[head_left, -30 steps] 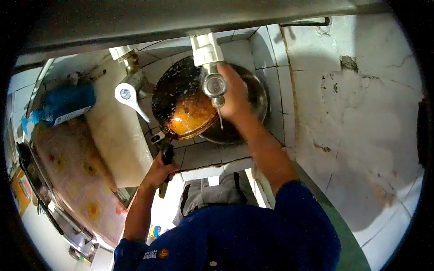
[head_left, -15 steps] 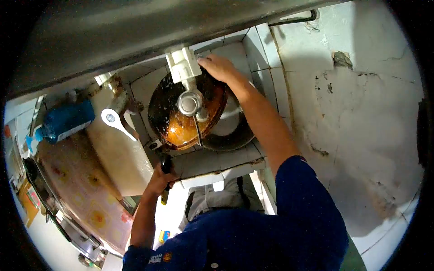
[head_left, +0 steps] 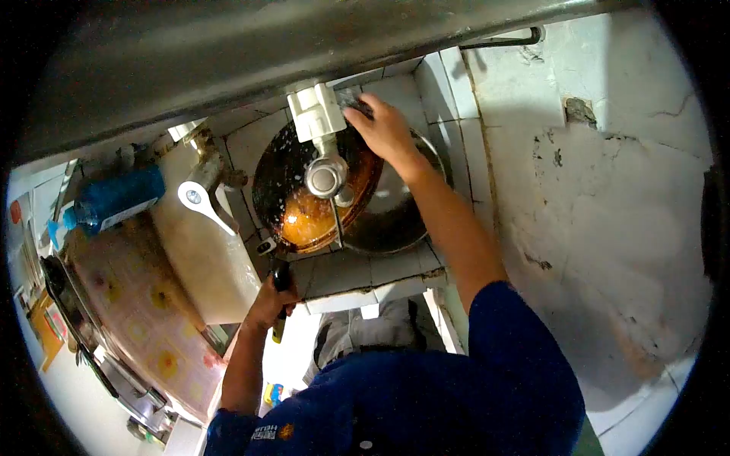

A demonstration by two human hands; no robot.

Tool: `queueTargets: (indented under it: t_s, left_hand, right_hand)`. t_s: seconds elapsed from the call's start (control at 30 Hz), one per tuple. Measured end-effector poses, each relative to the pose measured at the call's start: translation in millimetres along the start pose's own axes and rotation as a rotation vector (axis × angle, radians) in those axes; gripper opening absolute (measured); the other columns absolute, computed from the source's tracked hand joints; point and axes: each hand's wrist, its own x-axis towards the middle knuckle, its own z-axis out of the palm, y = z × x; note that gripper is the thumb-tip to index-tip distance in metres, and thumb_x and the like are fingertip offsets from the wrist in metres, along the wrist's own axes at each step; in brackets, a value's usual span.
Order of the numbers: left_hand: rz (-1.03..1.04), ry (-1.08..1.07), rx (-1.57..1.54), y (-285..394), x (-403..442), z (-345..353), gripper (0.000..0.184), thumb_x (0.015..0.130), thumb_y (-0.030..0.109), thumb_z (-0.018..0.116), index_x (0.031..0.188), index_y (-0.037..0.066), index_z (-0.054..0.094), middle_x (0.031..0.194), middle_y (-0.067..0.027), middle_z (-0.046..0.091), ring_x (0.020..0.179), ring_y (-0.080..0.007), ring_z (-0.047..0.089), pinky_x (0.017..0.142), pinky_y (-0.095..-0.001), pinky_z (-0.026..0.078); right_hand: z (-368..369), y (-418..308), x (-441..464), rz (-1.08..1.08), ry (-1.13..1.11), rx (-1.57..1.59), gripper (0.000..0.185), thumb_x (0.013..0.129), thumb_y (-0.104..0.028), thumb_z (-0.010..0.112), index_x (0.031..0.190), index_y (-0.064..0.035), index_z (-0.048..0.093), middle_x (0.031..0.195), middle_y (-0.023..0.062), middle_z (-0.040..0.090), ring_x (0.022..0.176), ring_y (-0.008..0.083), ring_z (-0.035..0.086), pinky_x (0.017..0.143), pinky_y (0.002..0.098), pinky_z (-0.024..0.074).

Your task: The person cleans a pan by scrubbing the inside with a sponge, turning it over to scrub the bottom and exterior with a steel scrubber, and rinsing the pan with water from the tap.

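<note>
A wet frying pan (head_left: 308,220), dark with an amber-brown patch, is tilted in the tiled sink. My left hand (head_left: 272,302) is closed around its black handle (head_left: 280,275) at the sink's front edge. At the pan's far rim is my right hand (head_left: 384,133), fingers bent and slightly blurred. A small greyish thing shows by its fingertips, too unclear to name. Beneath and right of the pan sits a wide, dark round vessel (head_left: 399,228) with a metal rim. The tap's round outlet (head_left: 325,177) hangs over the pan, hiding part of it.
A white fitting (head_left: 315,112) sits on the tap. To the left are a white lever tap (head_left: 199,201), a blue bottle (head_left: 122,199) lying on its side, and a flower-patterned surface (head_left: 152,319). A metal edge (head_left: 228,68) crosses the top. A worn wall (head_left: 593,228) stands right.
My right hand has shifted slightly right along the far rim, and its fingers have changed position. More of the vessel below shows dark. My left hand keeps the handle, and the view has shifted slightly.
</note>
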Motion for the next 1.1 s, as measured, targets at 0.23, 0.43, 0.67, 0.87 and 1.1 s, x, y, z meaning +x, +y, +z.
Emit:
queueTargets:
  t_s: [0.23,0.43,0.67,0.87,1.1]
  left_hand:
    - [0.016,0.064,-0.031,6,-4,7,0.03,0.069,-0.002,0.067,0.089,0.007,0.047,0.061,-0.0029,0.049,0.044,-0.0127,0.047,0.041,-0.0267,0.039]
    - [0.018,0.017,-0.097,2,-1,4,0.029,0.069,-0.003,0.066,0.089,0.007,0.047,0.061,-0.0027,0.049,0.045,-0.0129,0.048,0.041,-0.0262,0.04]
    - [0.032,0.03,-0.065,5,-2,5,0.029,0.07,-0.003,0.066,0.088,0.007,0.046,0.061,-0.0029,0.049,0.044,-0.0132,0.047,0.04,-0.0267,0.04]
    - [0.019,0.071,-0.001,5,-1,6,0.025,0.071,-0.002,0.066,0.084,0.007,0.046,0.058,-0.0026,0.049,0.044,-0.0128,0.047,0.04,-0.027,0.04]
    - [0.006,0.127,0.091,-3,2,6,0.018,0.072,-0.001,0.063,0.078,0.006,0.048,0.055,-0.0025,0.05,0.044,-0.0116,0.048,0.04,-0.0274,0.039]
  right_hand:
    - [23,58,-99,0.225,0.278,-0.2,0.041,0.089,-0.027,0.061,0.119,0.0006,0.055,0.116,0.0226,0.059,0.109,0.0365,0.055,0.094,0.0418,0.0435]
    - [83,120,-158,-0.196,-0.333,-1.179,0.062,0.074,-0.015,0.071,0.129,-0.0008,0.046,0.126,0.0245,0.052,0.119,0.035,0.048,0.097,0.0426,0.0433]
    - [0,54,-142,0.311,0.045,-0.042,0.053,0.073,-0.016,0.07,0.122,-0.0002,0.054,0.113,0.0199,0.061,0.104,0.0324,0.06,0.095,0.0394,0.0445]
    - [-6,-33,-96,-0.172,0.016,0.181,0.045,0.079,-0.021,0.067,0.118,-0.0028,0.054,0.116,0.0211,0.056,0.109,0.037,0.054,0.095,0.0424,0.0418]
    - [41,13,61,0.046,-0.303,-0.096,0.043,0.089,-0.038,0.05,0.102,0.0004,0.064,0.095,0.0237,0.066,0.091,0.0415,0.063,0.08,0.0465,0.0483]
